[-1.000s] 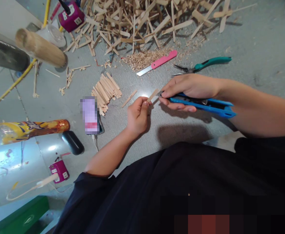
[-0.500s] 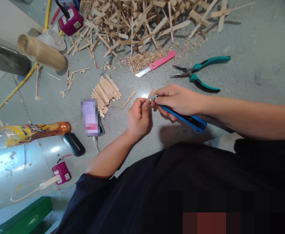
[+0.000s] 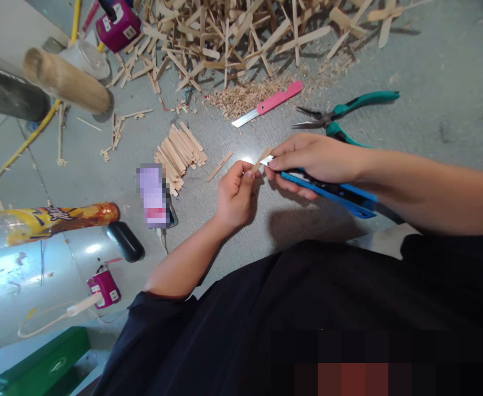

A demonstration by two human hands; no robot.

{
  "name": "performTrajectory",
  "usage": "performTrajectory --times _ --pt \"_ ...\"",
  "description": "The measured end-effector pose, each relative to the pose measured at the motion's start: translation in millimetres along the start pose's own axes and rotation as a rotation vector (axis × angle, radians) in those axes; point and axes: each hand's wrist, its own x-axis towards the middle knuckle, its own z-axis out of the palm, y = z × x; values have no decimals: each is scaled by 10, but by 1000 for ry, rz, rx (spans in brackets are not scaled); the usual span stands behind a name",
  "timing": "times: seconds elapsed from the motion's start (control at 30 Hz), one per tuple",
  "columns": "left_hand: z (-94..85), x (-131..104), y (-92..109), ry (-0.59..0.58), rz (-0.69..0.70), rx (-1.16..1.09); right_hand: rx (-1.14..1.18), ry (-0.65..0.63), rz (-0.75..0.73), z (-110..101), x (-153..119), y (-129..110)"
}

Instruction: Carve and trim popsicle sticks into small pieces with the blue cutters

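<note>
Between the thumb and fingers of my left hand [image 3: 236, 192] is a flat wooden popsicle stick [image 3: 262, 158], tilted up to the right. My right hand [image 3: 311, 159] is wrapped round a blue utility knife [image 3: 328, 190], whose short blade lies against the stick. Part of the knife's handle is hidden by my fingers. Left of my left hand a single popsicle stick [image 3: 220, 165] lies on the floor, and beyond it is a pile of sticks [image 3: 180, 149]. A pink-handled knife [image 3: 268, 104] and teal pliers [image 3: 340, 114] lie past my hands; my right forearm covers part of the pliers.
Wood shavings [image 3: 241, 102] and a heap of crossed sticks [image 3: 233, 38] spread at the back. To the left are a phone [image 3: 154, 195] on a cable, a black case [image 3: 125, 242], a plastic bottle [image 3: 60, 223], a wooden cylinder [image 3: 68, 82] and a purple power adapter [image 3: 104, 290].
My right hand has shifted a little right and up with the utility knife, and more of the blade shows. My left hand keeps the stick in nearly the same place.
</note>
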Motion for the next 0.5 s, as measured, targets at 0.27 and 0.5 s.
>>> performTrajectory --times 0.27,0.5 --pt "28 -32 8 37 26 -15 -106 62 -6 0 -2 20" --pt "54 -74 -24 24 47 1 -135 106 -33 29 30 143"
